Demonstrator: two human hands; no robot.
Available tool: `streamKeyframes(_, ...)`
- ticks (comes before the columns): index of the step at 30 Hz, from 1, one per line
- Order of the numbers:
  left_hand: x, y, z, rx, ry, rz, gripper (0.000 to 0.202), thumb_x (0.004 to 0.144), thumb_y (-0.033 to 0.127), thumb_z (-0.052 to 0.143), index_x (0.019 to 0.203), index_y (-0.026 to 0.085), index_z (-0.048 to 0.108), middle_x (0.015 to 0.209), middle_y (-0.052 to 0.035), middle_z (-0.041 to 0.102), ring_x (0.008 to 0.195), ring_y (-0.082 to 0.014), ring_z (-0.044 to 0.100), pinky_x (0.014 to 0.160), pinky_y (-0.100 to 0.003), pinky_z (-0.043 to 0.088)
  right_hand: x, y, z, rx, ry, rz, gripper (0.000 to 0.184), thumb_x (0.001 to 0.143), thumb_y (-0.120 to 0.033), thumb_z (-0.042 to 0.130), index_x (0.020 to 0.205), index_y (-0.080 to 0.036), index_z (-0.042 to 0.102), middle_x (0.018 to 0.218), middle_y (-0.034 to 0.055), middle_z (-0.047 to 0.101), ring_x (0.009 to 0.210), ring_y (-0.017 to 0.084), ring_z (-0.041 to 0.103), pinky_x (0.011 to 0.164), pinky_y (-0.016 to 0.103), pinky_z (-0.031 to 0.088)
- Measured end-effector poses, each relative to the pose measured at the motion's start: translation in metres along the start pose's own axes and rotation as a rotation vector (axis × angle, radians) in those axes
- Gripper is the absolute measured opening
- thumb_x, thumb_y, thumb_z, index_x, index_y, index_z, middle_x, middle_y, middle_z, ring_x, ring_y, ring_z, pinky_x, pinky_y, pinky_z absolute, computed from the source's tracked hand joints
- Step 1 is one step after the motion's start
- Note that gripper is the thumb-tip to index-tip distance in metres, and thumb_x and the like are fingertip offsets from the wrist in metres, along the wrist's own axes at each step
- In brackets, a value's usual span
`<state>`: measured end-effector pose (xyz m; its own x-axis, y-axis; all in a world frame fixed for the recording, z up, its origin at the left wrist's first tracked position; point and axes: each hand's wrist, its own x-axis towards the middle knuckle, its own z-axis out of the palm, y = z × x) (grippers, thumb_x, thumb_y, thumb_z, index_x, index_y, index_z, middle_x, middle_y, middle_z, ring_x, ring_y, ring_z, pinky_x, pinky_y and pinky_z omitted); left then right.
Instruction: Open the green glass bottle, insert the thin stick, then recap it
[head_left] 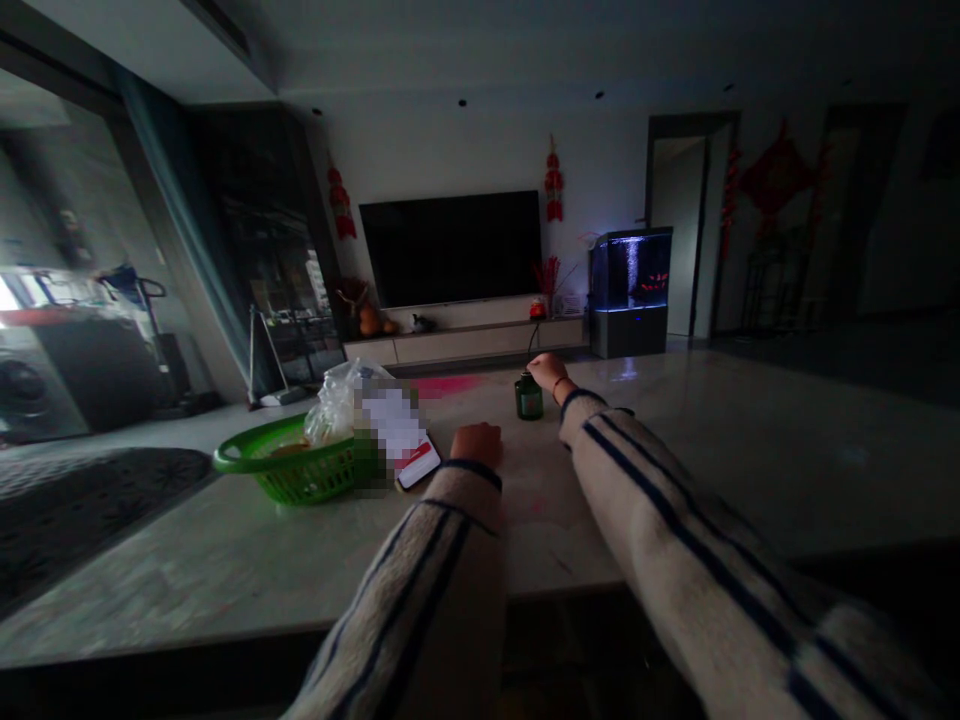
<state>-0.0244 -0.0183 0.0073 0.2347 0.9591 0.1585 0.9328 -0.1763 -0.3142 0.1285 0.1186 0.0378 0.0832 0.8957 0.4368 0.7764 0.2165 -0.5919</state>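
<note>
My right hand [545,372] is closed in a pinch at the neck of a small dark green bottle [529,400] with a label on its front. A thin dark stem [533,342] rises in a curve from those fingers; whether its lower end is inside the bottle is hidden. The bottle stands upright on the pale stone-look table [480,560]. Nearer to me and to the left, my left hand [477,443] rests on the tabletop with its fingers curled in. Nothing shows in it, though its far side is out of sight.
Left of my left hand, a phone [418,468] leans, partly blurred out, against a green plastic basket [300,478] holding a clear plastic bag [349,390]. A pink patch [446,385] marks the table. Beyond are a television [454,250] and a lit fish tank [631,275].
</note>
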Motion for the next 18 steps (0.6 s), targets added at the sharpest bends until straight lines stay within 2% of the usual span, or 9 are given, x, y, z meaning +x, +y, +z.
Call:
streamKeyframes(4, -0.003, 0.003, -0.004, -0.019, -0.005, -0.003, 0.035, 0.085, 0.025, 0.033, 0.103, 0.013, 0.061, 0.103, -0.0149, 0.063, 0.094, -0.0256, 0.060, 0.072, -0.035, 0.048, 0.008, 0.007, -0.001, 0.007, -0.046, -0.027, 0.022, 0.073, -0.024, 0.052, 0.081, -0.014, 0.070, 0.083, 0.0072, 0.069, 0.077, 0.013, 0.063, 0.060, 0.016, 0.041)
streamKeyframes(9, -0.006, 0.007, -0.009, -0.058, -0.005, -0.009, 0.035, 0.084, 0.026, 0.034, 0.102, 0.014, 0.061, 0.103, -0.0132, 0.063, 0.095, -0.0256, 0.059, 0.073, -0.035, 0.048, 0.013, 0.011, 0.001, 0.005, -0.093, -0.054, 0.020, 0.072, -0.027, 0.056, 0.079, -0.014, 0.070, 0.084, 0.0053, 0.070, 0.075, 0.011, 0.063, 0.060, 0.014, 0.042)
streamKeyframes(18, -0.008, 0.010, -0.013, -0.071, -0.033, -0.009, 0.035, 0.085, 0.027, 0.034, 0.103, 0.014, 0.061, 0.105, -0.0132, 0.062, 0.097, -0.0246, 0.059, 0.074, -0.035, 0.047, 0.014, 0.001, -0.010, -0.111, -0.078, -0.120, 0.019, 0.063, -0.024, 0.065, 0.081, -0.019, 0.070, 0.086, 0.0023, 0.069, 0.078, 0.012, 0.063, 0.065, 0.016, 0.045)
